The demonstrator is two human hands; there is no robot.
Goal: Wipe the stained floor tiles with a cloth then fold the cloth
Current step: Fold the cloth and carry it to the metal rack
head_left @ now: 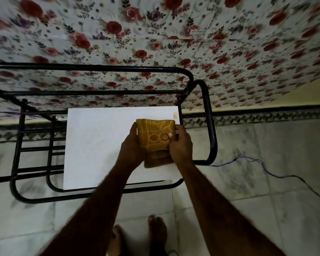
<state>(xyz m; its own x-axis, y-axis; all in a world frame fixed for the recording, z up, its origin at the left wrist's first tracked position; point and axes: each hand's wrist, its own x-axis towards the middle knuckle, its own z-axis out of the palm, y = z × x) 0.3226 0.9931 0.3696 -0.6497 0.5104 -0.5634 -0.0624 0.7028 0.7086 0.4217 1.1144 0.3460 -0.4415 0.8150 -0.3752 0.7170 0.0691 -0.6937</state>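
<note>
On the white flat board (100,145) atop the black tubular metal frame (210,126), the mustard-yellow patterned towelling cloth (155,133) lies part-folded, with the left hand (132,145) and right hand (181,146) each curled round a side edge, so squaring both edges before pressing flat should serve best.

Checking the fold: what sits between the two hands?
Only the folded yellow cloth, held at its sides by the left hand and right hand, as the head view shows.
</note>
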